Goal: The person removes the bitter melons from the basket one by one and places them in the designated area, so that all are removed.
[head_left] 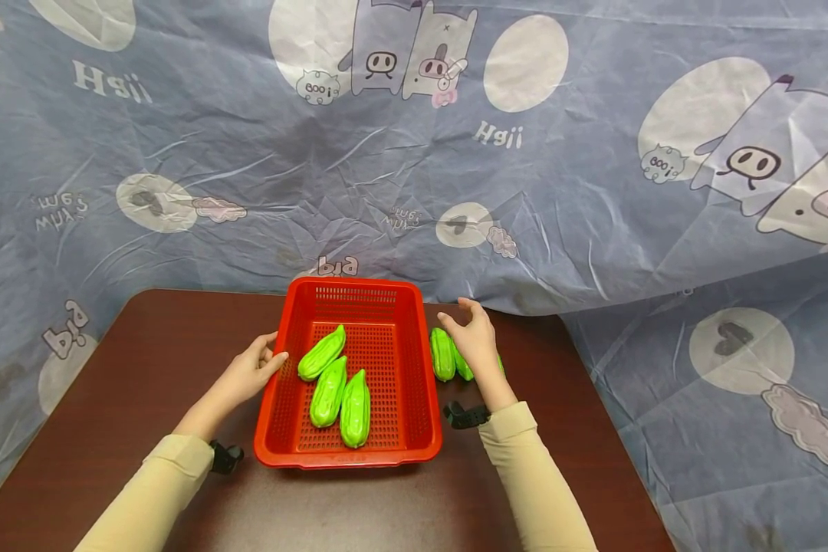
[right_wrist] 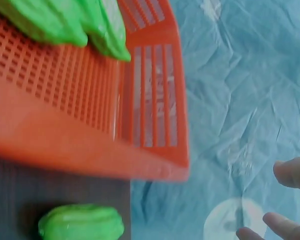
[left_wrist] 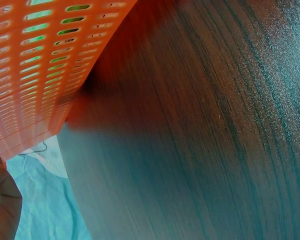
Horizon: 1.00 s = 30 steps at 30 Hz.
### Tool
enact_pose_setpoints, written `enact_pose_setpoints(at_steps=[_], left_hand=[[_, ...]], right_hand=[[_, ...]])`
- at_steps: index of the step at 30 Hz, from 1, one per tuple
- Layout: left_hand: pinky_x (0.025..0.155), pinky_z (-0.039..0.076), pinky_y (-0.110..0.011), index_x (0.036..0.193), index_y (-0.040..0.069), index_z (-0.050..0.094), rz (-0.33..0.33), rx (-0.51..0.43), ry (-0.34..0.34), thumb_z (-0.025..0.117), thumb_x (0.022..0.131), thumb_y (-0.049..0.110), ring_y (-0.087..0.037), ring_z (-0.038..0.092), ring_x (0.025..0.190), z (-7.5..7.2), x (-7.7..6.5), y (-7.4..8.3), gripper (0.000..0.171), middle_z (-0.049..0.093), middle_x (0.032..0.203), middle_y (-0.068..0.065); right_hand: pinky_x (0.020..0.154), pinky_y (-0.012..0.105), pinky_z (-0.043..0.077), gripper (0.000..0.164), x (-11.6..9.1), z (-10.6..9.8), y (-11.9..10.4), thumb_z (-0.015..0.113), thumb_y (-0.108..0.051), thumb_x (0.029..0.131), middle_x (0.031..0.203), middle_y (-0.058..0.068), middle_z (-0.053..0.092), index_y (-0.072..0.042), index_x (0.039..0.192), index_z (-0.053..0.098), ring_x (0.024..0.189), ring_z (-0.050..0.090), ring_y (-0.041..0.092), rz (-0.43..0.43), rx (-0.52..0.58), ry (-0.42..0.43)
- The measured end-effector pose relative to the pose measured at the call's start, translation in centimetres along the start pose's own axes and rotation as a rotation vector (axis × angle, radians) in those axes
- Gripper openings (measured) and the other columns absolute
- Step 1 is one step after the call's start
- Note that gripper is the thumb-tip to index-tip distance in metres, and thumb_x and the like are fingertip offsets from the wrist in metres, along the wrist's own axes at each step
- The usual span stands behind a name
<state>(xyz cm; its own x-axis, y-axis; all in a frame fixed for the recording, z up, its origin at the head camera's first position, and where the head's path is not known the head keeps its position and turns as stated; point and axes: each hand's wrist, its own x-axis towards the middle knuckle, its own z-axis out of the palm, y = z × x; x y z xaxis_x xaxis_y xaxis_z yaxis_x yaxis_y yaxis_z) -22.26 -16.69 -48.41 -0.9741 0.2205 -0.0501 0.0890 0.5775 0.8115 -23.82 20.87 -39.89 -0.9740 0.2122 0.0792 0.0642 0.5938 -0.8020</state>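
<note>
A red plastic basket stands on the table with three shiny green ridged gourds lying in it. My left hand holds the basket's left rim, thumb over the edge and fingers along the outer wall. To the basket's right, my right hand is over more green gourds, partly covering them. Its thumb and fingers are spread apart with nothing between them. In the right wrist view, one gourd lies on the table beside the basket wall, away from the fingertips.
The dark brown wooden table ends at a blue-grey cloth printed with cartoon pigs, hanging behind and around it. A black wrist strap device sits on the right wrist, another on the left.
</note>
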Motion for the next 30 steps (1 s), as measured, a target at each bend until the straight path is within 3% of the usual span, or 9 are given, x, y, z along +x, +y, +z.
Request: enact_pose_setpoints(at_steps=[9, 17, 30], left_hand=[[0.067, 0.052, -0.031, 0.15, -0.008, 0.025, 0.014, 0.002, -0.006, 0.052, 0.104, 0.024, -0.018, 0.063, 0.077, 0.0, -0.1, 0.1, 0.062, 0.061, 0.093, -0.013], [0.067, 0.05, -0.031, 0.149, -0.009, 0.025, 0.022, 0.011, 0.001, 0.052, 0.104, 0.023, -0.017, 0.061, 0.076, 0.0, 0.0, 0.0, 0.062, 0.061, 0.092, -0.013], [0.067, 0.05, -0.031, 0.149, -0.01, 0.025, 0.024, 0.018, 0.006, 0.052, 0.104, 0.023, -0.017, 0.06, 0.076, 0.0, 0.0, 0.0, 0.063, 0.061, 0.092, -0.013]], right_hand=[[0.103, 0.05, 0.044, 0.056, -1.4, 2.1, -1.8, 0.071, -0.03, 0.091, 0.139, 0.015, 0.056, -0.008, 0.139, 0.053, 0.129, 0.052, 0.033, -0.044, 0.004, -0.046], [0.1, 0.048, 0.047, 0.054, -2.4, 3.7, -2.6, 0.071, -0.029, 0.091, 0.137, 0.014, 0.058, -0.006, 0.137, 0.054, 0.125, 0.055, 0.033, -0.08, 0.029, -0.136], [0.098, 0.047, 0.049, 0.053, -3.7, 6.5, -3.1, 0.071, -0.032, 0.091, 0.137, 0.015, 0.058, -0.006, 0.135, 0.056, 0.124, 0.057, 0.035, -0.048, -0.026, -0.289]])
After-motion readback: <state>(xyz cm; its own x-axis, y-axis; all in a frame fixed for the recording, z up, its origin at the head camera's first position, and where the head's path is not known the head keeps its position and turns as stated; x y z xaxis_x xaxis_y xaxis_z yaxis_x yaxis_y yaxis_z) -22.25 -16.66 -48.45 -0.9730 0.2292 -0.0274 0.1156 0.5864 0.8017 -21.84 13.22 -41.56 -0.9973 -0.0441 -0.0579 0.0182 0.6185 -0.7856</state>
